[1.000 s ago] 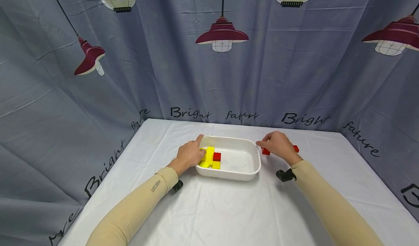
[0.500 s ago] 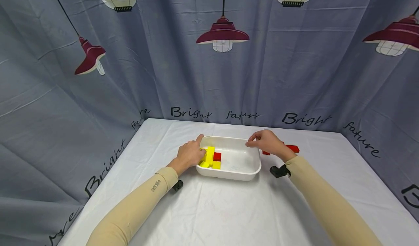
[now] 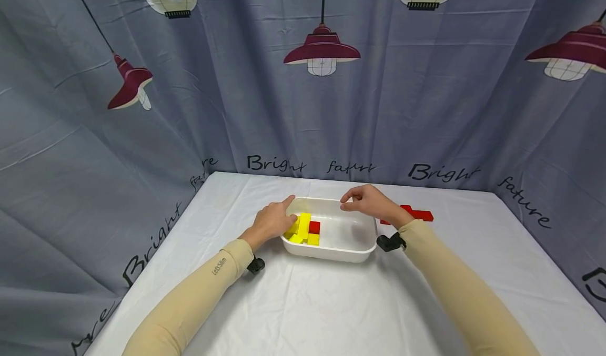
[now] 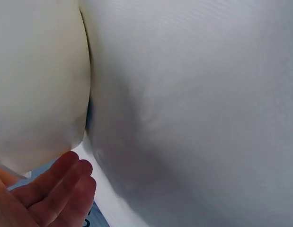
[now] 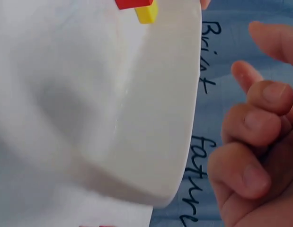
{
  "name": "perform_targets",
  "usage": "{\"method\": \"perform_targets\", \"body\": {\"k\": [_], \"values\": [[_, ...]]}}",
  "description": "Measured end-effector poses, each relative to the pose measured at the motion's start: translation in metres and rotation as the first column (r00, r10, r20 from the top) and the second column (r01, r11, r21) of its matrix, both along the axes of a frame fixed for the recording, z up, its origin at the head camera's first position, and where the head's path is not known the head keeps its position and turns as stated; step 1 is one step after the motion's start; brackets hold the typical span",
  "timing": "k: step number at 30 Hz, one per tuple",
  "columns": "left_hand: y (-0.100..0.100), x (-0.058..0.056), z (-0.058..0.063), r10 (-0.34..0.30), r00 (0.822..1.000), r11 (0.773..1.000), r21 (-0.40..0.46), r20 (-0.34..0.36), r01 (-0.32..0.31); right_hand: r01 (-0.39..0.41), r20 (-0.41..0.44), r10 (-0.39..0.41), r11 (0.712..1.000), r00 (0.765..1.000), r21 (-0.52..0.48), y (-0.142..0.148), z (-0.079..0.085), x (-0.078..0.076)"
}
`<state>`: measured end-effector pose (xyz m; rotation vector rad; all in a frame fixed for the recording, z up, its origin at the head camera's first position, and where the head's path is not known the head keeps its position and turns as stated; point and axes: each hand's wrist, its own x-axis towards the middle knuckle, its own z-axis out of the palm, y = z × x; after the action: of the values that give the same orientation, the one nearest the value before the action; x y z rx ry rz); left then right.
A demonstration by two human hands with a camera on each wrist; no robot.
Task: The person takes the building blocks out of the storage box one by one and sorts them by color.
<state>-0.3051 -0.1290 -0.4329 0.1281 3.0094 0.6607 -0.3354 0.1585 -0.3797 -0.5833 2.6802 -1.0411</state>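
Note:
A white plastic tray (image 3: 345, 253) stands on the table. Against its left end my left hand (image 3: 270, 220) grips the rim, with the thumb inside and several fingertips (image 4: 82, 165) along the outer wall in the left wrist view. Near that thumb lie several yellow blocks (image 3: 304, 224) and one red block (image 3: 314, 227) in the tray. My right hand (image 3: 371, 202) hovers at the tray's far right side. The right wrist view shows its fingers loosely bent, with nothing seen between them, apart from the tray wall (image 5: 155, 118).
Several red blocks (image 3: 418, 215) lie on the table right of the tray, partly hidden by my right wrist. A white cloth (image 3: 303, 308) covers the table. A grey-blue curtain (image 3: 236, 109) with printed lamps hangs behind and at the sides.
My right hand has moved left, from beside the red blocks to above the tray's right part, uncovering more of the red blocks. My left hand stays on the tray's left rim.

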Motion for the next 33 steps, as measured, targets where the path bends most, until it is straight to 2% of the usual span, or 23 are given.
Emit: {"method": "perform_targets", "body": {"k": [5, 9, 14, 26, 33], "values": [[-0.001, 0.003, -0.002, -0.021, 0.999, 0.999, 0.026, -0.025, 0.022, -0.027, 0.067, 0.031, 0.998, 0.997, -0.061, -0.009, 0.000, -0.003], [0.000, 0.003, -0.006, -0.029, 0.997, 0.999, -0.020, -0.078, 0.028, -0.026, 0.122, 0.037, 0.996, 0.992, -0.090, -0.014, -0.003, -0.008], [0.002, 0.004, -0.009, -0.011, 0.993, 0.998, -0.060, -0.119, 0.004, -0.049, 0.152, 0.065, 0.993, 0.986, -0.107, -0.018, -0.004, -0.013], [0.001, 0.006, -0.014, -0.018, 0.988, 0.998, -0.067, -0.151, 0.008, -0.115, 0.263, 0.149, 0.984, 0.953, -0.139, -0.030, -0.014, -0.023], [0.001, 0.006, -0.013, -0.018, 0.989, 0.997, -0.073, -0.144, 0.007, -0.136, 0.281, 0.163, 0.984, 0.946, -0.111, -0.038, -0.024, -0.029]]}}
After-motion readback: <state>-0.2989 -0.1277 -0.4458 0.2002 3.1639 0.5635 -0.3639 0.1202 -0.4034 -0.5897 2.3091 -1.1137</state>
